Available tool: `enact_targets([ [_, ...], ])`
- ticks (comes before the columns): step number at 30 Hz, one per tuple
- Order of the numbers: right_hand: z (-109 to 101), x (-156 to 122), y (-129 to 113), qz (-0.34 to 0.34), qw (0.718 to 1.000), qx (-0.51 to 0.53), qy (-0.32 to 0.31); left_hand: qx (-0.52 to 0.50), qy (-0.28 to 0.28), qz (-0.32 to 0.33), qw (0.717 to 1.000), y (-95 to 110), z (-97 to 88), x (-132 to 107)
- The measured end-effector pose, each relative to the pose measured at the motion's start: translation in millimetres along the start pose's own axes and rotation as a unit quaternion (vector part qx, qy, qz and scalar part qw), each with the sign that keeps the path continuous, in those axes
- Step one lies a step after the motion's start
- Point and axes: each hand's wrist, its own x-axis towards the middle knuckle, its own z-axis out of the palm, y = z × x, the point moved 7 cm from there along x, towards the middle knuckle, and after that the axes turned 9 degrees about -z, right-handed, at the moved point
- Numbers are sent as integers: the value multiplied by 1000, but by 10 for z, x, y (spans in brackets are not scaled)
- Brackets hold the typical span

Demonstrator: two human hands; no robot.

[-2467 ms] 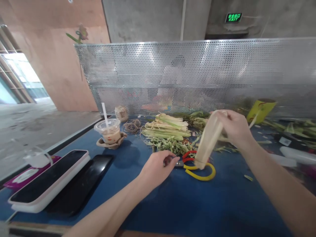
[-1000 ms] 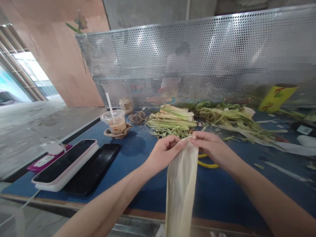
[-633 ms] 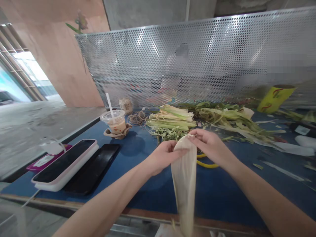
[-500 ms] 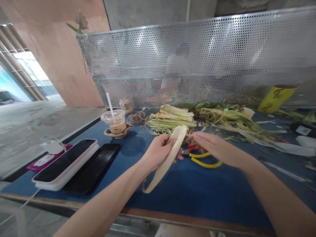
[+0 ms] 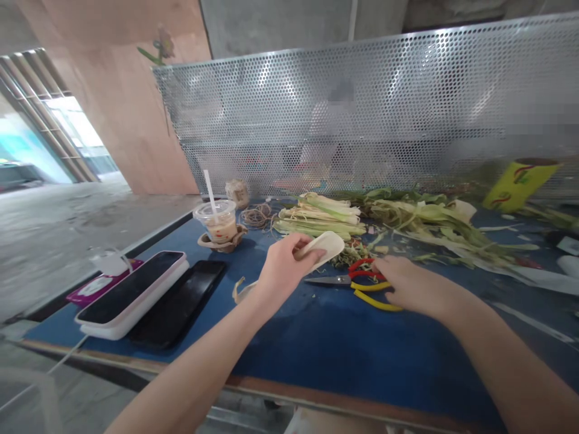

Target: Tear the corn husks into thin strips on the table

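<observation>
Left hand (image 5: pixel 283 265): raised just above the blue surface (image 5: pixel 344 349), fingers curled around a pale corn husk strip (image 5: pixel 323 248); the strip's broad rounded end sticks out past the fingers toward the right, its thin tail curls out to the left of the wrist.
Right hand (image 5: pixel 402 286): low on the surface, palm down, fingers resting on the loops of the scissors (image 5: pixel 362 283); I cannot tell whether they have closed on them.
Scissors: lying flat, red and yellow handles under the right fingertips, blades pointing left.
Left edge: a phone in a pale case (image 5: pixel 131 295) beside a black phone (image 5: pixel 178 304), both flat.
Farther back, left: a plastic cup with a straw (image 5: pixel 219 223) in a cardboard holder, a coil of twine (image 5: pixel 256 215) just behind it.
Farther back, centre: a neat stack of green husk strips (image 5: pixel 321 220), loose husks (image 5: pixel 434 220) spread to its right.
Far right: a yellow cup (image 5: pixel 518 181), tilted.
Behind: a perforated metal screen (image 5: pixel 362 114).
</observation>
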Motion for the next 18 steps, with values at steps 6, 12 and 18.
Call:
enact_targets([
  [6, -38, 1, 7, 33, 999, -35, -2, 24, 5, 1, 1000, -1, 4, 2],
  [12, -235, -31, -83, 45, 991, -105, 63, 22, 8, 15, 1000, 9, 8, -10],
  [18, -471, -98, 20, -4, 958, -187, 217, -11, 41, 26, 999, 59, -106, -41],
])
